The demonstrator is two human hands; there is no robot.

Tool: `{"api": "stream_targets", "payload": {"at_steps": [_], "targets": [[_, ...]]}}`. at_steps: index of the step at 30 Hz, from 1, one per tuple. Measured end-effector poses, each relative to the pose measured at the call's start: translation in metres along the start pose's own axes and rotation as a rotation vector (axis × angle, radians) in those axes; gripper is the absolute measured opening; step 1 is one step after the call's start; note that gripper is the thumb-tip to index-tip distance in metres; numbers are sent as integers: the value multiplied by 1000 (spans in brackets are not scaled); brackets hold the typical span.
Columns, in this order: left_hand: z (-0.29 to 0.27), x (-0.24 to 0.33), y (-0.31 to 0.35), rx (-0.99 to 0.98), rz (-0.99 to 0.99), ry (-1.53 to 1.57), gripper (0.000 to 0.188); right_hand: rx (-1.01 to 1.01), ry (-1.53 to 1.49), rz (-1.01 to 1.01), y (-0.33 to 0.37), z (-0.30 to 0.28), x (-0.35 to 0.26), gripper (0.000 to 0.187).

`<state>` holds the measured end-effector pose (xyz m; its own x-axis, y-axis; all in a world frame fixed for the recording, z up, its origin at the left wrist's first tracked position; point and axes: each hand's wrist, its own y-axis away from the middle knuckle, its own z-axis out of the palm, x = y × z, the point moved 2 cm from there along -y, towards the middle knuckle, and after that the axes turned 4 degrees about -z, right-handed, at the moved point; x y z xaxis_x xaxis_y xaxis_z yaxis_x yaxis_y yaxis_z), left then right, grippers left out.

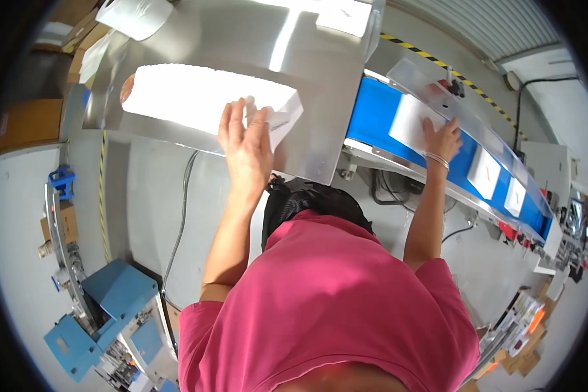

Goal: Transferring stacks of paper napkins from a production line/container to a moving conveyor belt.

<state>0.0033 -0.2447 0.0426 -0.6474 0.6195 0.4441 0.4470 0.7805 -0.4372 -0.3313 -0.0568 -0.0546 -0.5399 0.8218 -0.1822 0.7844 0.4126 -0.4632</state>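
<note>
A long bright white row of what look like flat packets or boxes (183, 95) lies across the metal table, its surface washed out by glare. My left hand (247, 140) rests on the near right part of this row, fingers stretched out and slightly apart; its angled end (284, 117) shows just to the right. On the blue conveyor belt (372, 108) to the right, my right hand (443, 142) holds the right side of a flat white box (409, 123), thumb over its top. The far fingertips are partly hidden. Two more white boxes, one (484, 172) and a smaller-looking one (515, 197), lie farther along the belt.
A clear guard (431, 81) runs along the belt's far side. White material (137, 16) and a white sheet or box (345, 16) sit at the metal table's (242, 39) back. Blue machinery (121, 291) stands at lower left; a cable (183, 209) hangs near the table.
</note>
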Motion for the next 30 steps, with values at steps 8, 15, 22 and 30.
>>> {"api": "stream_targets", "payload": {"at_steps": [8,15,22,30], "targets": [[-6,-5,-1,-35,83,51,26,-1026,-1063,-547,6,-52,-190,55],[-11,3,-8,-82,128,72,22,-1099,-1087,-830,10,-31,-212,37],[-3,-15,-12,-10,70,109,32,-561,-958,142,6,-12,-84,47],[1,-17,-11,1,64,155,32,-173,-265,-227,-11,-17,-47,64]]}}
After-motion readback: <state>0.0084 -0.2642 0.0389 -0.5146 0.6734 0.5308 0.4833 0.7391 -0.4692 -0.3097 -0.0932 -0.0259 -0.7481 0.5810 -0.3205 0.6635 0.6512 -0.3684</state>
